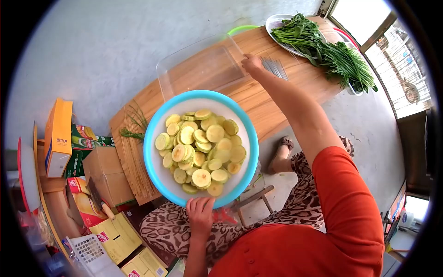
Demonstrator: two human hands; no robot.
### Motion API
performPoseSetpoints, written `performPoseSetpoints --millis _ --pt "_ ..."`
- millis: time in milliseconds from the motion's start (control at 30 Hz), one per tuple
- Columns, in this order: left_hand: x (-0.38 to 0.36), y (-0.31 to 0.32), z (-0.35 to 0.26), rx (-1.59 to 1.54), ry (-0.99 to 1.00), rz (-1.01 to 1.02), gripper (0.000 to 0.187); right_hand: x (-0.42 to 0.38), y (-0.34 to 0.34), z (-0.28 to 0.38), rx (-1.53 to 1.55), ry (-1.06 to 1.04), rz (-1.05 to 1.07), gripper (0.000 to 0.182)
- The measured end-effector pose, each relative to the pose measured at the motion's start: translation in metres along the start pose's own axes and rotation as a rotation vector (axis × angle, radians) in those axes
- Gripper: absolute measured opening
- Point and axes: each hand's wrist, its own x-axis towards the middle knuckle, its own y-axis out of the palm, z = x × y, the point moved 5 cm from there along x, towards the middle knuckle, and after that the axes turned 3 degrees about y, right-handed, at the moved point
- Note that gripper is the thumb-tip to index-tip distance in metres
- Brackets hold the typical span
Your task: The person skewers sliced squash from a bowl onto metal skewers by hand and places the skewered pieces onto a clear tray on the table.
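A white basin with a blue rim holds many round slices of pale green squash. My left hand grips the near edge of its rim, fingers wrapped over it. Farther off, my right hand is closed on the right edge of a clear plastic tray, which lies on the wooden table behind the basin. Just right of that hand, a bunch of thin metal skewers lies on the wood.
Leafy greens lie across a white plate at the upper right. Bundled thin sticks and green stalks are at the table's left end. Cardboard boxes and a white basket stand at the lower left.
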Motion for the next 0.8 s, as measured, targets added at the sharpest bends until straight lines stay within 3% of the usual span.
performPoseSetpoints --millis 200,267,367,500,567,700,800 --pt "0.008 -0.006 0.001 0.031 0.008 -0.016 0.025 -0.059 -0.02 0.037 -0.021 -0.093 -0.131 0.039" --pt "0.007 -0.005 0.001 0.051 0.026 -0.03 0.025 -0.07 -0.042 0.025 0.068 -0.275 -0.148 0.033" --pt "0.005 -0.004 0.002 0.051 0.042 -0.042 0.024 -0.111 -0.102 0.012 -0.038 -0.375 -0.125 0.027" --pt "0.005 -0.005 -0.003 0.064 0.054 -0.043 0.024 -0.132 -0.168 -0.04 -0.137 -0.25 -0.126 0.022" --pt "0.001 -0.003 -0.003 0.062 0.071 -0.016 0.028 -0.146 -0.192 -0.065 -0.397 -0.226 -0.116 0.021" --pt "-0.002 -0.003 -0.007 0.132 0.089 -0.055 0.038 -0.175 -0.201 -0.09 -0.61 -0.07 -0.094 0.021" --pt "-0.004 -0.004 -0.009 0.166 0.069 -0.07 0.042 -0.188 -0.197 -0.095 -0.703 -0.072 -0.075 0.024"
